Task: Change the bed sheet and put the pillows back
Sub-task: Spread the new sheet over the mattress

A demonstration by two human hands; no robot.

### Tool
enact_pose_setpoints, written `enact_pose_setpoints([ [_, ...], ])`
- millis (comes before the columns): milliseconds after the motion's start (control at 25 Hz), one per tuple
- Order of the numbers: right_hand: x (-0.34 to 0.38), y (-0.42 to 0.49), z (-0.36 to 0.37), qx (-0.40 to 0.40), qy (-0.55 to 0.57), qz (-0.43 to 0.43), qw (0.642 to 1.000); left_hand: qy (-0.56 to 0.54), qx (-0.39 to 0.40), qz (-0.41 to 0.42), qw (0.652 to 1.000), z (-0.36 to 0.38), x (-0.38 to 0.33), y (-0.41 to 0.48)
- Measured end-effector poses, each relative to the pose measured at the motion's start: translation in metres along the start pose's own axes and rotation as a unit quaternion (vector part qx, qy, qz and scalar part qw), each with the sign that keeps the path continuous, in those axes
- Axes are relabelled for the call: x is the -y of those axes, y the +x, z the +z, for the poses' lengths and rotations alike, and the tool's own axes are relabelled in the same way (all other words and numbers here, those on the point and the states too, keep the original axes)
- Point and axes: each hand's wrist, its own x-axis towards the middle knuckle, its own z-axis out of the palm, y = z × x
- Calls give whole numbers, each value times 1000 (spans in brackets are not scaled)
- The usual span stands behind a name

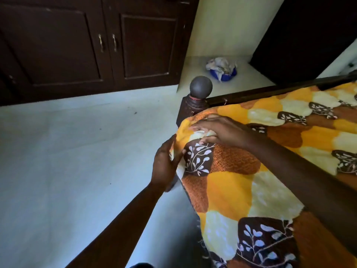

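Both hands work at the corner of the bed, mid-frame, just below the round bedpost knob. The left hand has its grip clamped on the hanging edge of the bed sheet, thumb over the cloth, probably to draw it down and tuck it under. The right hand lies spread on top, grip apart, pressing the sheet so the corner cannot slide. The sheet covers the bed at right; no pillows show.
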Motion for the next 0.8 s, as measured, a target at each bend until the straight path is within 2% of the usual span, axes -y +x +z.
enact_pose_setpoints([
  [120, 6, 16, 2, 33, -84, -32, 995, -107, -35, -36, 993, 16, 15, 11],
  [200, 11, 19, 3, 11, -85, -58, 995, -136, -55, -16, 989, 15, 18, 10],
  [320, 17, 18, 1, -68, -19, -76, 995, -148, -81, -30, 985, 10, 18, 10],
  [440, 26, 14, -4, -89, 96, -50, 990, -179, -101, -28, 978, 0, 5, 18],
  [520, 27, 11, -3, -41, 120, -33, 991, -213, -74, -13, 974, -12, -4, 21],
  [640, 24, 11, 5, 50, 45, -28, 997, -210, -4, -30, 977, -37, -15, 22],
  [720, 22, 14, 7, 59, 47, -28, 997, -147, 8, -51, 988, -45, -20, 21],
  [800, 22, 17, 4, 32, 82, -21, 996, -135, 22, -54, 989, -45, -22, 17],
])
